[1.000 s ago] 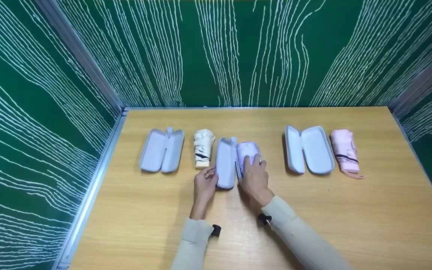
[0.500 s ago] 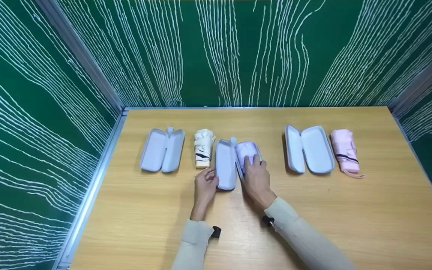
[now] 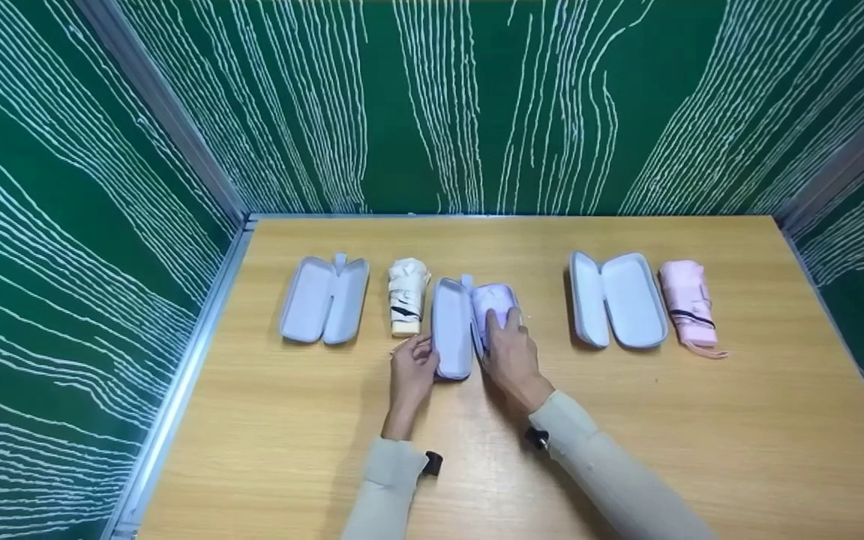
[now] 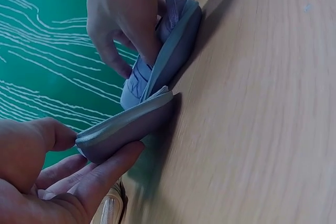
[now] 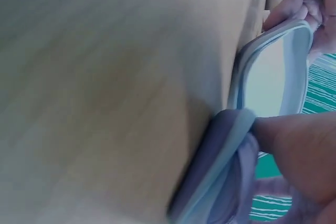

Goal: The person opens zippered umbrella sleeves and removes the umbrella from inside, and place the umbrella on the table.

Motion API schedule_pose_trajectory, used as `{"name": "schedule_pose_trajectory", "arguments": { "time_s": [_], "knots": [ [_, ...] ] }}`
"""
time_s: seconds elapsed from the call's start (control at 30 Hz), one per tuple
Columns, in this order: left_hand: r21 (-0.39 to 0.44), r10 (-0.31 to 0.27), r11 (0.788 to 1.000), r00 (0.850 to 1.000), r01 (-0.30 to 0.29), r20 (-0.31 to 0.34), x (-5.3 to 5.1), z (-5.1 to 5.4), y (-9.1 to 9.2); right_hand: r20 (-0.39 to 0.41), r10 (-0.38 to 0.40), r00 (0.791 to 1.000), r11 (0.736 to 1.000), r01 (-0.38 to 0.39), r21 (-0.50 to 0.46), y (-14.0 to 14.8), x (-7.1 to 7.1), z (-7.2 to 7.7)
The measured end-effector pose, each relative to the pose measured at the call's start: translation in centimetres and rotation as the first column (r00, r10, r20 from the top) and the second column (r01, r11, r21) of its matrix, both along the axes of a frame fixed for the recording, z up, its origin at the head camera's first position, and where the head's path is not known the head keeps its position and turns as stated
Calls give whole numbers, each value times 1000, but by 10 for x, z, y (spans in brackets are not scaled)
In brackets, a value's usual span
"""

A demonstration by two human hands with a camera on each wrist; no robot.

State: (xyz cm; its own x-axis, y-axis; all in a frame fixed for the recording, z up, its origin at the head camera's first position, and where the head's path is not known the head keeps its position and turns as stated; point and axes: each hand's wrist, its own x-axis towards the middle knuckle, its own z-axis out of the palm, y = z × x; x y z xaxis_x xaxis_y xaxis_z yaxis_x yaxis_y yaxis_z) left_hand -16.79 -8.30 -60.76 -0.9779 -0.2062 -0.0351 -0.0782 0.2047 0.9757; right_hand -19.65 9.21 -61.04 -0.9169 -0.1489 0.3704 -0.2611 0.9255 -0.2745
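Note:
In the middle of the table stands a spread-open grey-lilac hard case (image 3: 451,330). A folded purple umbrella (image 3: 493,300) lies in its right half. My left hand (image 3: 411,369) pinches the near left corner of the case's other half; in the left wrist view the thumb is on the rim and fingers lie beneath the shell (image 4: 126,132). My right hand (image 3: 514,358) grips the purple umbrella from above, fingers on its top and thumb by the case's inner rim (image 5: 223,156). The umbrella's near end is hidden under this hand.
Left of the middle case lies a cream folded umbrella (image 3: 406,296), close to my left fingers. Another spread case (image 3: 325,301) is farther left. To the right are a third spread case (image 3: 619,301) and a pink folded umbrella (image 3: 688,301). Green walls enclose the wooden table (image 3: 739,450).
The middle case, with the purple umbrella, has shifted very slightly toward me. Both hands keep their holds, and the other cases and umbrellas stay in place.

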Motion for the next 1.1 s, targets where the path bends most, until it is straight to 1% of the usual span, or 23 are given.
{"name": "schedule_pose_trajectory", "arguments": {
  "time_s": [0.1, 0.2, 0.33, 0.5, 0.57, 0.73, 0.87, 1.03, 1.1],
  "knots": [
    [9, -5, 1000, 1000, 5, 6, 0, 0, 1, -11, -20, 1000, 1000, 20, 13, -3, 0, 0],
    [4, 3, 1000, 1000, -3, 8, 0, 0, 1, -5, -31, 999, 999, 32, 39, -5, 1, 0],
    [-3, 14, 1000, 1000, -14, 10, 0, -1, 2, 1, -31, 1000, 997, 31, 65, -5, 1, 0],
    [17, 9, 1000, 1000, -9, 30, 0, -1, 1, -91, -20, 996, 995, 28, 92, -3, -1, -4],
    [24, 7, 1000, 999, -8, 40, 1, -2, 1, -108, -20, 994, 995, 31, 97, -2, -1, -6],
    [32, -2, 999, 999, 0, 47, 4, -3, 3, -51, -26, 998, 993, 32, 111, 1, 0, -4],
    [36, -4, 999, 998, 2, 56, 3, -2, 3, -20, -26, 999, 992, 28, 121, 3, 0, 0],
    [43, -1, 999, 998, -2, 58, 2, 1, 4, -7, -21, 1000, 995, 22, 99, 3, -2, 2],
    [38, -4, 999, 999, 2, 48, 2, 1, 4, -11, -18, 1000, 997, 19, 78, 3, -3, 1]
  ]
}}
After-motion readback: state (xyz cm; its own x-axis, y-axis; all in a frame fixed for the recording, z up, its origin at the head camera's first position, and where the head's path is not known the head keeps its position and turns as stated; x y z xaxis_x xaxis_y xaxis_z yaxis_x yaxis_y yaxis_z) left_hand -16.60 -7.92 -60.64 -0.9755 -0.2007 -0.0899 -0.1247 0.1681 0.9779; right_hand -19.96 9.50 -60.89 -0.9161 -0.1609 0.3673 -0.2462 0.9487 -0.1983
